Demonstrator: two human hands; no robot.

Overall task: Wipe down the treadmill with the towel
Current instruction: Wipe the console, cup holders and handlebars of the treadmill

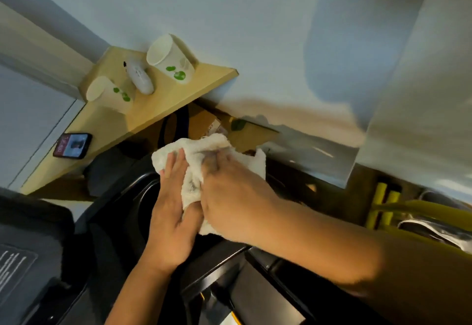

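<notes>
Gathering crumpled white terry towel [201, 149] over black moulded treadmill housing [135, 197].
Clutched in curled right grip [231, 197], pressed by flat-fingered left grip [171, 209]; lying between both, long axis running away from body.

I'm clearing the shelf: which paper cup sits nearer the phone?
The left cup; the right cup stands past the white device, farther from the phone.

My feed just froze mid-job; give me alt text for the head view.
Both hands hold a white towel over the dark treadmill: the right hand grips it, the left hand lies flat against it. Behind them, a wooden shelf carries a lit phone and paper cups.
</notes>
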